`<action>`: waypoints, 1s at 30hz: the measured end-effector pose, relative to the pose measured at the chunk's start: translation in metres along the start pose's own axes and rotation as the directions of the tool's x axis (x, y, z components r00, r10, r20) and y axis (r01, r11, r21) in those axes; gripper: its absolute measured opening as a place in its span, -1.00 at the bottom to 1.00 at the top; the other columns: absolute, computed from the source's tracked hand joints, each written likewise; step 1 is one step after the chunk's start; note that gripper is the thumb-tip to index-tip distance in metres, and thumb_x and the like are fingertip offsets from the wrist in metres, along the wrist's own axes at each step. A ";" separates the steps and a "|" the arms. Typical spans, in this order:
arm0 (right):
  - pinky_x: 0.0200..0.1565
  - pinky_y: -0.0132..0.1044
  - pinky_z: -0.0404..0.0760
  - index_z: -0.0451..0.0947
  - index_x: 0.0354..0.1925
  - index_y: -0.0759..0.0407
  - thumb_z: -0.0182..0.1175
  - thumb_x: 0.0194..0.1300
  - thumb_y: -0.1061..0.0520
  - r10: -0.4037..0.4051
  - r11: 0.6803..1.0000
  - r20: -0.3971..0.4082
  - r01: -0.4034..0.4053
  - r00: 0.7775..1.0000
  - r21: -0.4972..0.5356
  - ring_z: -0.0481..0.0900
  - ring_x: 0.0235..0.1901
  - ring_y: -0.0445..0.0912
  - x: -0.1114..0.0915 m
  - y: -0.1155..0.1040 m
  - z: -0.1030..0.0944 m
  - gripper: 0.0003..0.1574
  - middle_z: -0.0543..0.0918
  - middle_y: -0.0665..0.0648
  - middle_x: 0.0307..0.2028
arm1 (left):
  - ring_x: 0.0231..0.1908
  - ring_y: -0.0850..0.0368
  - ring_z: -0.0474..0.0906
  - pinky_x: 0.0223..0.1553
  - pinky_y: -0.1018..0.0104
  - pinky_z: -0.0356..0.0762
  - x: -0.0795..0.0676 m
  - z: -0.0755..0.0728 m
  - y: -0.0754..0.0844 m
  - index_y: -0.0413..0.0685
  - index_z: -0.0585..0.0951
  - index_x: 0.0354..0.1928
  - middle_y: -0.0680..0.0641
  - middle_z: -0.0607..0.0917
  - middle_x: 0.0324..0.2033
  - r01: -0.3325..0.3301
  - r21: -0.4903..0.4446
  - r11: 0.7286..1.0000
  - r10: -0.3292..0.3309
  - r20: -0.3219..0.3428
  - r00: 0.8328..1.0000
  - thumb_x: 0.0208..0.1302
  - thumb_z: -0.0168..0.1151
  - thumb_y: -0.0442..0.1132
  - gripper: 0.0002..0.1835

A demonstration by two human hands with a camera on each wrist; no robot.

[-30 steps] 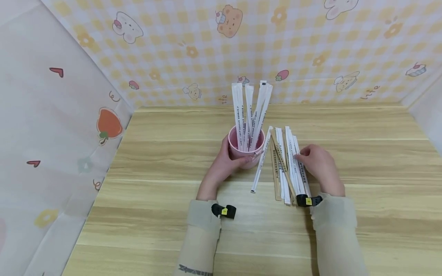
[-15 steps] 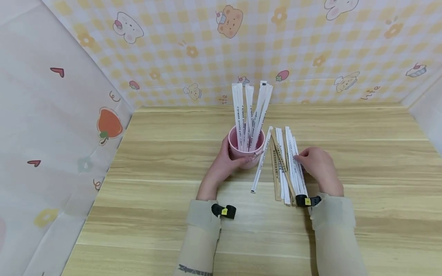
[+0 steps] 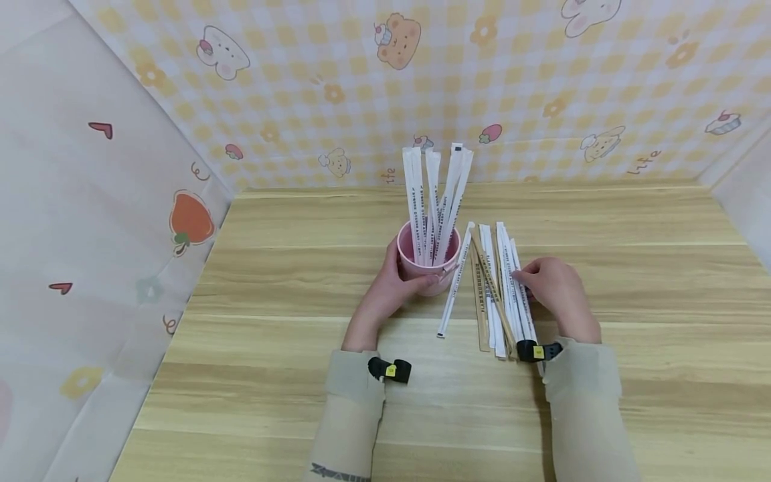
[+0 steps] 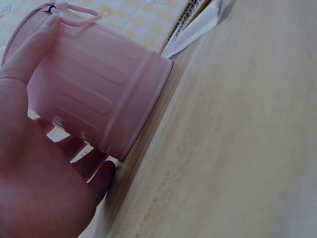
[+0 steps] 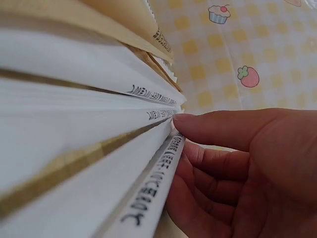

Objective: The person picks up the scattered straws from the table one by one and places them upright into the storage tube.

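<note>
My left hand (image 3: pixel 385 288) grips a pink ribbed cup (image 4: pixel 94 74), thumb near its small handle (image 4: pixel 79 19) and fingers round the far side. Several white paper-wrapped straws (image 3: pixel 433 181) stand in the cup, leaning different ways. To the right, my right hand (image 3: pixel 559 291) pinches a white paper-wrapped straw (image 5: pixel 152 198) at the right edge of a row lying on the table; the thumb tip overlaps the neighbouring wrapper. White wrapped straws (image 3: pixel 508 288) and brown-wrapped ones (image 3: pixel 480 308) make up that row. A single white wrapped straw (image 3: pixel 450 301) lies slanted beside the cup.
The wood-grain table (image 3: pixel 271 288) meets a yellow checked wall covering (image 3: pixel 518 80) behind the cup. A white printed sheet (image 3: pixel 120 201) rises on the left. Both wrists carry black camera straps (image 3: pixel 390 369) over light sleeves (image 3: pixel 581 388).
My right hand has shifted very slightly toward me along the straws, and the straw under its fingers has moved a little. The left hand and cup keep their place.
</note>
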State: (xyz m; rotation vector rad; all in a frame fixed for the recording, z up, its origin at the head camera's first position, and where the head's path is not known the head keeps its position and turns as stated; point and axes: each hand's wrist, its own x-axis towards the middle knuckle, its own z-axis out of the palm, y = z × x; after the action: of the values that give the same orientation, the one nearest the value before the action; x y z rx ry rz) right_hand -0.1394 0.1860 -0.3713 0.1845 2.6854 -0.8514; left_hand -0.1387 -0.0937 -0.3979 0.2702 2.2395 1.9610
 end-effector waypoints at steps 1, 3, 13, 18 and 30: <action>-0.42 -0.24 0.39 0.52 -0.20 0.31 0.05 0.25 -0.06 -0.005 1.000 -0.005 0.005 1.000 -0.002 0.46 -0.40 0.00 0.000 0.000 -0.001 -0.56 0.57 0.20 -0.35 | 0.20 0.26 0.11 0.20 0.17 0.08 -0.001 0.000 0.003 0.53 -0.05 0.29 0.26 0.20 0.21 0.002 -0.004 1.000 -0.002 0.005 1.000 -0.20 0.46 -0.05 0.07; -0.43 -0.25 0.40 0.52 -0.20 0.32 0.04 0.25 -0.05 -0.009 1.000 -0.015 0.009 1.000 0.002 0.47 -0.41 -0.01 -0.001 0.000 -0.001 -0.56 0.57 0.21 -0.35 | 0.21 0.24 0.10 0.21 0.16 0.05 -0.003 -0.001 0.009 0.49 -0.06 0.30 0.23 0.19 0.22 0.009 -0.014 1.000 -0.009 0.015 1.000 -0.18 0.46 -0.09 0.07; -0.58 -0.29 0.37 0.53 -0.24 0.27 0.03 0.25 -0.11 -0.059 0.998 -0.180 0.062 0.982 0.008 0.43 -0.55 -0.04 -0.006 0.000 -0.010 -0.54 0.56 0.16 -0.49 | 0.23 0.23 0.07 0.22 0.18 0.03 -0.007 0.000 0.018 0.42 -0.07 0.32 0.19 0.16 0.24 0.021 -0.012 1.000 -0.020 0.021 1.000 -0.13 0.43 -0.17 0.06; -0.60 -0.26 0.38 0.53 -0.23 0.25 0.00 0.26 -0.15 -0.076 0.994 -0.303 0.096 0.950 0.049 0.45 -0.60 -0.04 -0.011 -0.008 -0.015 -0.51 0.56 0.16 -0.52 | 0.21 0.26 0.10 0.20 0.17 0.06 -0.001 0.001 0.003 0.52 -0.05 0.29 0.25 0.19 0.21 0.006 -0.004 1.000 -0.006 0.001 1.000 -0.20 0.46 -0.07 0.07; -0.59 -0.59 0.42 0.57 -0.13 0.15 0.06 0.19 -0.18 -0.144 0.949 -0.632 0.287 0.762 0.130 0.50 -0.56 -0.18 -0.030 -0.044 -0.026 -0.51 0.62 0.09 -0.39 | 0.24 0.19 0.05 0.22 0.15 0.01 -0.010 -0.001 0.025 0.35 -0.10 0.34 0.14 0.13 0.27 0.029 -0.009 1.000 -0.029 0.035 0.999 -0.11 0.42 -0.19 0.06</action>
State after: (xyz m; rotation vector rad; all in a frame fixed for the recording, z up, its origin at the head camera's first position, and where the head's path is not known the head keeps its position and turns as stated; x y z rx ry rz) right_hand -0.1279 0.1646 -0.3173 0.2387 3.2593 -1.3680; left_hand -0.1287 -0.0933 -0.3730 0.2670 2.1996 1.9365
